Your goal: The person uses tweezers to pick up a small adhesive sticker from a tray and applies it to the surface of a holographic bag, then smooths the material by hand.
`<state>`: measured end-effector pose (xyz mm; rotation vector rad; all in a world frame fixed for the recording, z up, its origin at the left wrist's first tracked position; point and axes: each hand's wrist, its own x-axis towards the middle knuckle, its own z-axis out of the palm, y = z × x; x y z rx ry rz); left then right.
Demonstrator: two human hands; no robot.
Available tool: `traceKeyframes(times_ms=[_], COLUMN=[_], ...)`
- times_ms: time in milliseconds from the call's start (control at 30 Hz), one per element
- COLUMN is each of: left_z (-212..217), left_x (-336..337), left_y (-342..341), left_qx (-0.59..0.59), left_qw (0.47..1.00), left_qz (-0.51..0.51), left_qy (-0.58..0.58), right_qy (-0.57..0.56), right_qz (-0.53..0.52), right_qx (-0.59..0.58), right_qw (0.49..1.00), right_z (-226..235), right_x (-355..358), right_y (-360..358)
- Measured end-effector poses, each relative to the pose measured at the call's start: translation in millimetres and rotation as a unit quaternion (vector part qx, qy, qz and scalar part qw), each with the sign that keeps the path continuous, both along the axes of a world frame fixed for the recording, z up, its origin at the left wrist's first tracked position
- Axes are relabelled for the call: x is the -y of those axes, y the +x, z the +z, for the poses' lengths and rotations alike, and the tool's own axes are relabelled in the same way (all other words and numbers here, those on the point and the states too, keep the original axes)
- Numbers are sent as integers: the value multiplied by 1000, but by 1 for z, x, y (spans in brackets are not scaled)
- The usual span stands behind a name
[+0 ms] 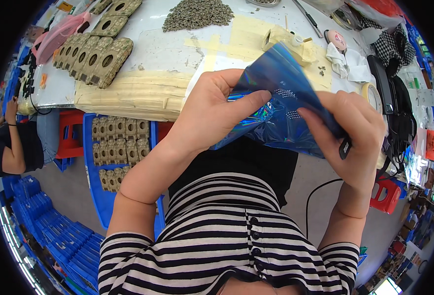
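Observation:
A shiny blue iridescent plastic sheet or bag (288, 71) is held up between my hands over the table's near edge. It is creased, with a corner pointing up, and rows of small pale dots show on it. My left hand (209, 105) pinches its left side, the thumb lying across the front. On the right side, my right hand (357, 130) grips it with bent fingers, the thumb near the dots. A small black piece (344, 147) shows against my right palm; its kind I cannot make out.
Camouflage-patterned cases (91, 61) stand in rows at the table's left. Behind the sheet lie a heap of small metal parts (197, 14) and a yellowish taped patch (246, 37). A blue tray (99, 196) of similar cases is below left. Another person's arm (14, 155) shows at far left.

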<state>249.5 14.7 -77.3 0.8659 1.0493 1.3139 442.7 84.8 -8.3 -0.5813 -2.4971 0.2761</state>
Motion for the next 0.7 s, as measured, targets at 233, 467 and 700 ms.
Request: traceKeyframes(times_ms=[233,467,700], left_z=[-1,12,9], left_x=[4,3,6], left_y=[-2,-6,-5], left_qx=[95,232,48], left_qw=[995,967,997], left_qz=[-29,-23,-37], left_qy=[-19,-97,-51], right_qy=[122,205,230], right_qz=[70,68,76], right_qx=[124,130,127], right_qw=[982,968,962], right_z=[-4,-20,-18], right_x=[21,28,30], right_y=[1,0,-3])
